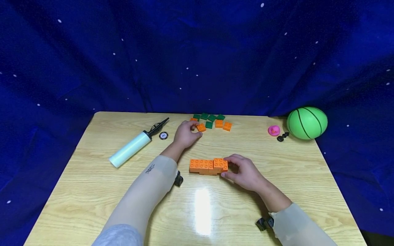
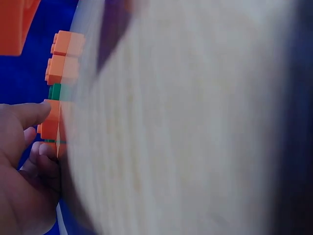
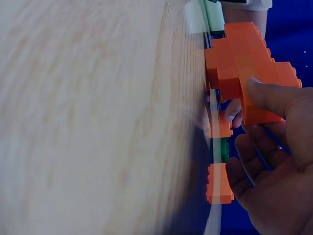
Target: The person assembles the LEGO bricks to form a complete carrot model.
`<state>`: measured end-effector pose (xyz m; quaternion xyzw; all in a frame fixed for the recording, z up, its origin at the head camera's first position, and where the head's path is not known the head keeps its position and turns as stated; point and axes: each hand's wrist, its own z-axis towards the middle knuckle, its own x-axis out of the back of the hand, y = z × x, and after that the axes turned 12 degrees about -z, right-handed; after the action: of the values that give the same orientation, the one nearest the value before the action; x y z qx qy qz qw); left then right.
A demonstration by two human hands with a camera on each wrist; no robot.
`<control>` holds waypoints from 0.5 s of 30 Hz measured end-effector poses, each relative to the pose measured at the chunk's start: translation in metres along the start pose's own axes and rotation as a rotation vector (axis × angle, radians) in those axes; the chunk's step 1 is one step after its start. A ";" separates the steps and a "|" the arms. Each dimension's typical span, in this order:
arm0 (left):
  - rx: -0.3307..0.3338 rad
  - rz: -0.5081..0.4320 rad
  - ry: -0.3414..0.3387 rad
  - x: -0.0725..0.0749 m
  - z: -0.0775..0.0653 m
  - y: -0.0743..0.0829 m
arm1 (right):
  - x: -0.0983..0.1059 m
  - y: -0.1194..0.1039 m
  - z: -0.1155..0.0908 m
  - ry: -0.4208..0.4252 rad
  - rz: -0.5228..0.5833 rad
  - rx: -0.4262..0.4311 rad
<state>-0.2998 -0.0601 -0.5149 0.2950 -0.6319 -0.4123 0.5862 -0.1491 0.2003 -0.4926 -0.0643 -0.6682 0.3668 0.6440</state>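
My right hand [image 1: 244, 172] grips one end of a joined block of orange bricks [image 1: 201, 165], thumb on the near side and fingers behind. In the right wrist view the thumb presses on the stepped orange block [image 3: 249, 63]. Toward the back of the table, my left hand [image 1: 186, 134] reaches to a loose orange brick [image 1: 201, 127]. Its fingertips are at the brick's left side and its thumb lies just in front. The left wrist view has the thumb overlapping an orange brick [image 2: 51, 122], with the other fingers bent beside it.
Several green bricks [image 1: 211, 118] and orange bricks [image 1: 227, 126] lie along the back edge. A hand pump [image 1: 130, 148] and a round chip [image 1: 163, 135] lie at left. A pink rubber duck [image 1: 274, 130], a small black object [image 1: 280, 138] and a green ball [image 1: 307, 123] are at right.
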 end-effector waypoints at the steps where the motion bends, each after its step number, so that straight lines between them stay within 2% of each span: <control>1: 0.004 0.009 -0.002 0.000 0.001 0.000 | 0.000 0.000 0.000 -0.001 -0.001 0.000; 11: 0.039 0.099 -0.023 -0.001 0.005 0.002 | 0.000 0.000 0.001 -0.001 -0.011 -0.005; 15: 0.040 0.103 -0.019 -0.002 0.005 0.002 | 0.001 0.001 0.001 -0.007 -0.006 -0.014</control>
<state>-0.3043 -0.0564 -0.5139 0.2696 -0.6599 -0.3718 0.5946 -0.1502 0.2008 -0.4922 -0.0656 -0.6731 0.3606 0.6423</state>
